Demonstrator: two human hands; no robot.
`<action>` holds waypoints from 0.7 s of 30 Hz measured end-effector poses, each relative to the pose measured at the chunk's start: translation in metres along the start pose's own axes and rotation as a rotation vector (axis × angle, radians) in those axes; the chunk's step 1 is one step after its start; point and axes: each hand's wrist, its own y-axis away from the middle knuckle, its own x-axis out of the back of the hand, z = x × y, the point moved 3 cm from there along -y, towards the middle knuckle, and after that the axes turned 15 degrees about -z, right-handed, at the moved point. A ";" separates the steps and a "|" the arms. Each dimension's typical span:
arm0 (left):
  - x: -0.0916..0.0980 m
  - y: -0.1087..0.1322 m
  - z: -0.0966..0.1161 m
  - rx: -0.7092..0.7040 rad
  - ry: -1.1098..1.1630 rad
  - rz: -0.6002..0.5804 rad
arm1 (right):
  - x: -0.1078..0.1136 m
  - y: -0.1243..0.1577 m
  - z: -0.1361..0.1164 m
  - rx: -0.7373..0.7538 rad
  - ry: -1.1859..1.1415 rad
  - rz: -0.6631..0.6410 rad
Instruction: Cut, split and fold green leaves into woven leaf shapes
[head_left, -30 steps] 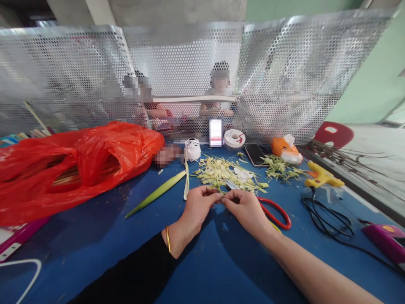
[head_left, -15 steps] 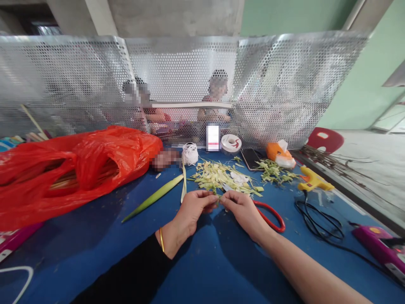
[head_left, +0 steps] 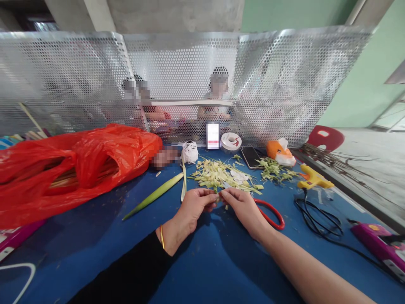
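Over the near side of the leaf scraps, my left hand (head_left: 196,207) and my right hand (head_left: 243,209) meet fingertip to fingertip, both closed in a pinch. A small green plant piece (head_left: 216,190) pokes up at my left fingertips; most of it is hidden. What exactly lies between my right fingertips is too small to make out. Scissors with red handles (head_left: 274,216) lie partly under my right hand. Beyond the hands spreads a heap of pale green leaf shreds (head_left: 209,172). A long pointed green leaf (head_left: 155,195) and a pale strip (head_left: 184,185) rest to the left.
Left is a red plastic bag (head_left: 133,145) of thin sticks. Behind the scraps are white string (head_left: 190,152), a lit phone (head_left: 213,137), a spool (head_left: 230,142) and a dark phone (head_left: 250,157). Right are tissues (head_left: 281,154), a yellow glue gun (head_left: 313,179) and a purple power strip (head_left: 376,240).
My fingertips have shifted slightly against each other around the small piece, and more green shows above my left fingers. The view has tilted a little; the table things lie as before.
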 end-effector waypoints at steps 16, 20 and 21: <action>0.000 -0.003 -0.009 -0.022 -0.047 0.023 | 0.002 0.004 -0.009 0.036 0.092 0.069; -0.001 -0.002 -0.007 -0.023 -0.054 0.013 | 0.001 0.002 -0.005 -0.002 0.002 0.037; -0.001 -0.002 -0.006 -0.033 -0.068 0.002 | 0.001 0.001 -0.004 -0.012 -0.027 0.035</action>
